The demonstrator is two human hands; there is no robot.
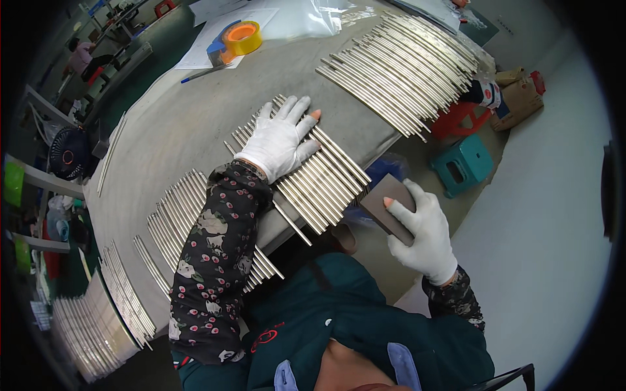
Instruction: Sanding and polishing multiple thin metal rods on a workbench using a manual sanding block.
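Left hand [280, 138], gloved, lies spread flat on one batch of metal rods [319, 179] at the table [189, 111] edge. Right hand [424, 231] pinches one brown block [389, 208]. Rods perhaps thirty; uncountable.

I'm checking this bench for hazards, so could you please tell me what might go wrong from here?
The metal rods under the left hand overhang the table edge; one rod already sticks out further, so a push might roll some off. The right hand holds a dark block off the table, near the rod ends, which might poke or snag the glove.
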